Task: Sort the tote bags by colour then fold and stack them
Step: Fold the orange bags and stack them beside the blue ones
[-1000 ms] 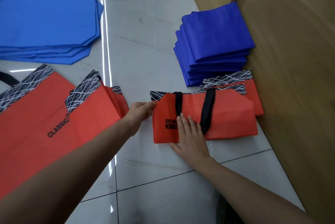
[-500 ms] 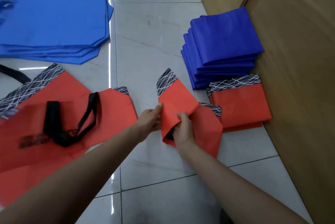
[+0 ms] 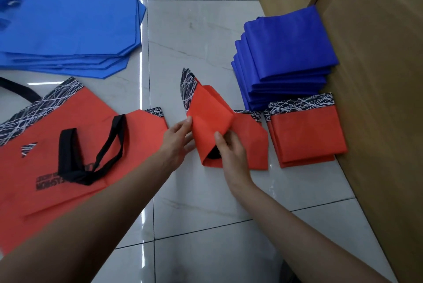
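In the head view, our left hand pinched the left edge of the orange-red fabric tote bag, and our right hand curled its fingers round the near fold. The bag had lain flat a second before. Now one half stood raised off the white tiled floor, just left of the folded red stack.

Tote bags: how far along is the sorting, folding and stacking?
Done: colours are separated; a folded dark blue stack and a small folded orange stack sit by the wall. In hand: the left hand and right hand fold one orange bag. Remaining: the flat orange bags and flat light blue pile.
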Motion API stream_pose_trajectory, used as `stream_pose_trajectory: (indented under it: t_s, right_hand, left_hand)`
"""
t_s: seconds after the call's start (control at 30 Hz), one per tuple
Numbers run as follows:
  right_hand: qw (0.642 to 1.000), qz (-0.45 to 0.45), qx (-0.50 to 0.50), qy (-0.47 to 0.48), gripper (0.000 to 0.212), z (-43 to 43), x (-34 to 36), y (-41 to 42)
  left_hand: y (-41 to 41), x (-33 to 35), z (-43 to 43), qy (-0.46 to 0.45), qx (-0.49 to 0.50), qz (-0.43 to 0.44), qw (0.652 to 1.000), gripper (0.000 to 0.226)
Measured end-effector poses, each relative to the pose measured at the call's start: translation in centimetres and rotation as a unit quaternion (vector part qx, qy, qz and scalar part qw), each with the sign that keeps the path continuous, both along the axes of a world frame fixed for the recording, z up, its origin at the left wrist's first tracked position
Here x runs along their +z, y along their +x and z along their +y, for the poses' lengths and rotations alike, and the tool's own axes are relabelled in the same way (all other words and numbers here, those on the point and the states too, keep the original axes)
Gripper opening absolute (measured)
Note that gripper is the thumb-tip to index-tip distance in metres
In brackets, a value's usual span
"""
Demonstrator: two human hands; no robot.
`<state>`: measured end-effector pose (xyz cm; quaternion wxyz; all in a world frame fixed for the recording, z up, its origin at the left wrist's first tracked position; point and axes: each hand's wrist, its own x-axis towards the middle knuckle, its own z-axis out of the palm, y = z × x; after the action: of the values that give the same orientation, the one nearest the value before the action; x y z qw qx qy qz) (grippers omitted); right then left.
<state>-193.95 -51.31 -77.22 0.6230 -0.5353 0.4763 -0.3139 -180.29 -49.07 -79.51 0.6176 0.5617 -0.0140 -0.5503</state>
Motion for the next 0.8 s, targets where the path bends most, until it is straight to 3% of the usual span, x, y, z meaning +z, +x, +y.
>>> stream_pose_trajectory:
  t_s: [0.07, 0.2, 0.33, 0.47, 0.6, 0.67, 0.8]
  right_hand:
    - [1.0, 0.014, -0.011, -0.008, 0.011, -0.5, -0.2, 0.1]
    - [0.991, -0.044, -0.053, 0.116, 0.018, -1.4, -0.4, -0.1]
    - [0.998, -0.004, 0.04, 0.042, 0.008, -2.7, -0.9, -1.6]
    - [0.995, 0.015, 0.102, 0.005, 0.025, -4.2, -0.4, -2.6]
    - [0.994, 0.017, 0.102, -0.027, 0.025, -4.6, 0.2, -2.9]
    - [0.995, 0.03, 0.082, -0.049, 0.027, -4.3, 0.2, -2.6]
    - [0.994, 0.084, -0.013, -0.075, 0.025, -3.6, 0.1, -1.6]
  left_hand:
    - [0.0, 0.2, 0.0, 0.009, -0.013, -0.051, 0.999, 0.034]
    - [-0.8, 0.3, -0.1, 0.027, -0.033, -0.133, 0.99, 0.053]
    - [0.2, 1.0, -0.3, -0.025, -0.03, -0.191, 0.981, 0.07]
    - [2.0, 1.5, 0.2, -0.053, -0.137, -0.204, 0.968, 0.01]
    - [3.6, 1.6, 0.9, -0.071, -0.173, -0.216, 0.958, 0.017]
    - [3.8, 2.1, 1.0, -0.096, -0.178, -0.217, 0.955, 0.039]
    - [3.3, 3.4, 1.0, -0.106, -0.168, -0.26, 0.945, 0.014]
